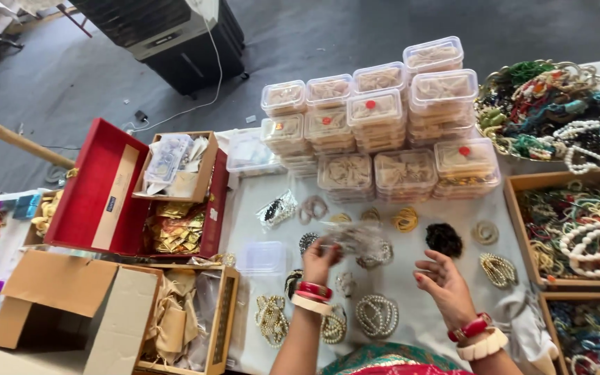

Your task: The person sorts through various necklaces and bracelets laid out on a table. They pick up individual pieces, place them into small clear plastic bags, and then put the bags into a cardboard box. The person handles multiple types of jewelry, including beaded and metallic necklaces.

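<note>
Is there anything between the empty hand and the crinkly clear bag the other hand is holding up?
No. The right hand is open, and only bare white cloth shows in the gap to the clear bag that the left hand holds.

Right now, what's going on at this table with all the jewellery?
A person at a white-covered table is sorting beaded jewellery. The left hand holds up a clear plastic pouch pinched in its fingers, while the right hand hovers open and empty beside it. Pearl bracelets lie spread below, stacked clear boxes stand behind, and an open red case sits to the left.
</note>
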